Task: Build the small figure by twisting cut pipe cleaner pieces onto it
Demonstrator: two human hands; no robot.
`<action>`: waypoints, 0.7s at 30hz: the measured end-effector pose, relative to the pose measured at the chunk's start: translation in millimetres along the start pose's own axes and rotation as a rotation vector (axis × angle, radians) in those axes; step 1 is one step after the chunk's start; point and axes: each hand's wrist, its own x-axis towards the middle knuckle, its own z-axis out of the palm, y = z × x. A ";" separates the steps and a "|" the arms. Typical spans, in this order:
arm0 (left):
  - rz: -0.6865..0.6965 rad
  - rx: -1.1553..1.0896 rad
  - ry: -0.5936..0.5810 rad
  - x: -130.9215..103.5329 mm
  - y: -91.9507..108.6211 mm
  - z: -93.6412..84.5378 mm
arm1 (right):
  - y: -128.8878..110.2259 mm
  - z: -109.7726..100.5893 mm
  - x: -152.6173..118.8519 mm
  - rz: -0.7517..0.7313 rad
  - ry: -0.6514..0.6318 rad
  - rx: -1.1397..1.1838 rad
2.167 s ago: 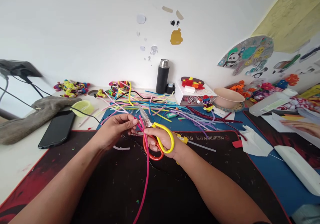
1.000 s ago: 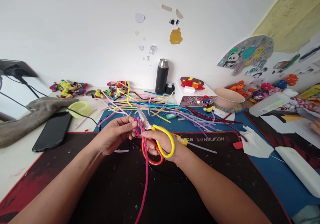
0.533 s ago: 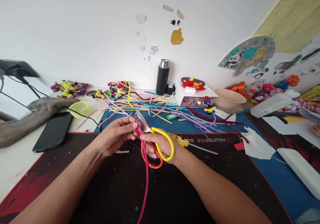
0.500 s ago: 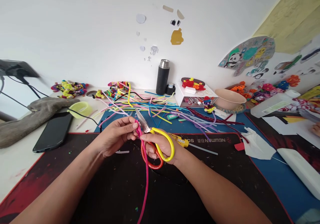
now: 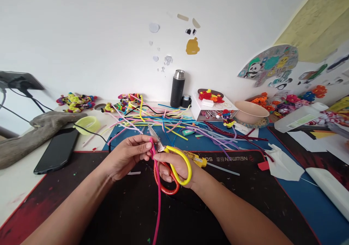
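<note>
Between thumb and fingers, my left hand point(image 5: 131, 154) pinches the top of a magenta pipe cleaner point(image 5: 158, 201), whose long tail hangs down past the frame's lower edge. My right hand point(image 5: 174, 166) grips scissors point(image 5: 186, 166) with one yellow and one red handle loop, their metal blades pointing up and left beside the pinched end. The right thumb also touches the pipe cleaner just below my left fingertips. Part of the upper end is hidden by the fingers.
Many loose pipe cleaners point(image 5: 152, 114) lie across the back of the desk. Behind them stand a black thermos point(image 5: 177, 90) and a white box point(image 5: 212, 108). A phone point(image 5: 57, 148) rests at left, a yellow glue gun point(image 5: 197, 160) beyond my right hand, and a pink bowl point(image 5: 251, 113) at right.
The whole view has shifted slightly, so the desk and things sit lower in the picture. Both hands keep the same holds on the pipe cleaner and scissors.
</note>
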 end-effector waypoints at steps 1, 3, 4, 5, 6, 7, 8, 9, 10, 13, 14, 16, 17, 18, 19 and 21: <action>0.002 0.002 -0.001 -0.3 0.0 0.3 | 0.0 0.3 -0.3 0.006 0.000 -0.003; 0.009 0.004 -0.001 -1.1 0.2 1.2 | 0.6 0.6 -0.8 0.016 0.000 -0.010; 0.014 0.003 0.001 -1.6 0.4 1.8 | 1.0 0.5 -0.9 0.020 0.000 -0.012; 0.019 0.001 0.003 -2.2 0.6 2.4 | 1.6 0.4 -0.9 0.022 0.000 -0.011; 0.023 0.001 0.004 -2.7 1.0 3.2 | 2.2 0.2 -0.9 0.022 -0.002 -0.011; 0.025 0.004 0.003 -3.3 1.4 3.9 | 2.7 0.0 -0.7 0.022 -0.007 -0.010; 0.026 0.010 0.001 -3.8 1.8 4.6 | 3.2 -0.1 -0.4 0.021 -0.015 -0.006; 0.025 0.016 -0.001 -4.2 2.1 5.2 | 3.6 -0.2 -0.1 0.021 -0.021 0.000; 0.024 0.023 -0.002 -4.5 2.5 5.7 | 3.7 -0.2 0.2 0.023 -0.025 0.008; 0.025 0.031 0.007 -4.8 3.1 6.3 | 2.9 0.7 0.3 0.038 -0.019 0.033; 0.028 0.029 0.014 -4.9 3.3 6.5 | 2.3 1.4 0.1 0.039 -0.014 0.037; 0.032 0.027 0.023 -5.1 3.7 7.0 | 1.1 3.2 -0.8 0.035 -0.014 0.040; 0.033 0.027 0.025 -5.3 4.1 7.6 | 0.6 4.2 -1.3 0.032 -0.018 0.041; 0.033 0.028 0.027 -5.7 4.5 8.3 | 0.1 5.2 -1.8 0.031 -0.023 0.041; 0.031 0.028 0.027 -6.3 5.1 9.1 | -0.2 6.2 -2.1 0.033 -0.027 0.039; 0.027 0.030 0.021 -7.7 6.6 11.1 | -0.9 7.7 -2.4 0.035 -0.024 0.031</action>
